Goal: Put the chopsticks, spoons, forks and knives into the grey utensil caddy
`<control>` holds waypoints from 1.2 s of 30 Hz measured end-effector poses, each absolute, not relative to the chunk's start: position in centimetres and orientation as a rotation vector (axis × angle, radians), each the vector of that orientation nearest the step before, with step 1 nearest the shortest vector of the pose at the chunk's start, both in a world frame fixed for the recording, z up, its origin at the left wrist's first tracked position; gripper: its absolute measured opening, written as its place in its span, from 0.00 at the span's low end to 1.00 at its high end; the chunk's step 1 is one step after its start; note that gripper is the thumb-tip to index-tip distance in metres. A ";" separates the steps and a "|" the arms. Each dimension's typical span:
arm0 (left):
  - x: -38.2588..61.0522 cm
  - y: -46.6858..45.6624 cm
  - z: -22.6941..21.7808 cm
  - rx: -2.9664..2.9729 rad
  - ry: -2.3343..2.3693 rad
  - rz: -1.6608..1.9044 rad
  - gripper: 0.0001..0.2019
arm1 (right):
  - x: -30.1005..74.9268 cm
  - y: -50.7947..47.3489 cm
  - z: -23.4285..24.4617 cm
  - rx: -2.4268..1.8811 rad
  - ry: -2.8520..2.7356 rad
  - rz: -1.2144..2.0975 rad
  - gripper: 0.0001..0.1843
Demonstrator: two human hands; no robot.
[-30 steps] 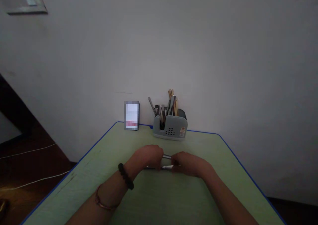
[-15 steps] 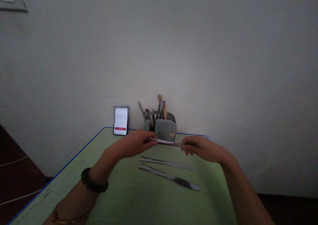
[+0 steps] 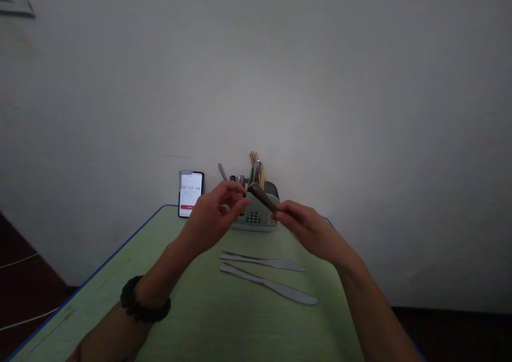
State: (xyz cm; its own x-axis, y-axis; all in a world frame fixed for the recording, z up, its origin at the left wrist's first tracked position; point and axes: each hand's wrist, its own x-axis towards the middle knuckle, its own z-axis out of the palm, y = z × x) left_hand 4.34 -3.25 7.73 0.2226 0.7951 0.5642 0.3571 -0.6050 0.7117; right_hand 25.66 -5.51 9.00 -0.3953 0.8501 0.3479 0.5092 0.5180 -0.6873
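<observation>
In the head view my right hand (image 3: pixel 306 224) pinches a metal table knife (image 3: pixel 263 196), its handle pointing up and to the left. The blade end is hidden in and behind my fingers. My left hand (image 3: pixel 216 215) is just left of the handle's tip, thumb and fingers apart, with nothing visibly held. Below the hands, two more table knives, an upper knife (image 3: pixel 262 260) and a lower knife (image 3: pixel 268 283), lie on the green table (image 3: pixel 240 324) with handles to the left. Behind my hands stands a grey cutlery holder (image 3: pixel 260 220) with cutlery and wooden chopsticks (image 3: pixel 262 178).
A phone (image 3: pixel 191 194) showing a timer stands upright at the table's back left, against the wall (image 3: pixel 320 85). The table has a blue edge (image 3: pixel 116 252). White cables (image 3: pixel 28 319) run over the dark area at the left.
The held knife has swung from nearly level to slanting up-left. My left hand has let go of its end and moved slightly left and up; my right hand still grips it.
</observation>
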 end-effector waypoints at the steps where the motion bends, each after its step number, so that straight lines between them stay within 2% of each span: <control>1: 4.3 -3.2 7.8 2.099 1.083 1.347 0.11 | 25.9 -5.2 8.8 -1.088 -2.020 0.635 0.11; 6: 4.4 -2.9 7.5 2.321 1.140 1.121 0.12 | 26.3 -4.3 8.1 -1.089 -1.642 0.758 0.14; 14: 4.7 -3.1 7.2 2.344 0.980 0.658 0.19 | 25.9 -4.1 8.2 -0.815 -1.211 1.085 0.15; 19: 4.3 -2.8 6.9 2.404 1.005 0.587 0.16 | 26.6 -4.1 8.3 -0.825 -1.211 1.100 0.14; 26: 4.0 -2.1 6.5 2.464 1.153 0.543 0.22 | 26.8 -4.1 8.2 -0.880 -1.283 1.030 0.16; 36: 4.5 -2.5 5.8 2.054 0.976 0.404 0.25 | 26.1 -4.7 8.3 -0.898 -1.446 1.092 0.17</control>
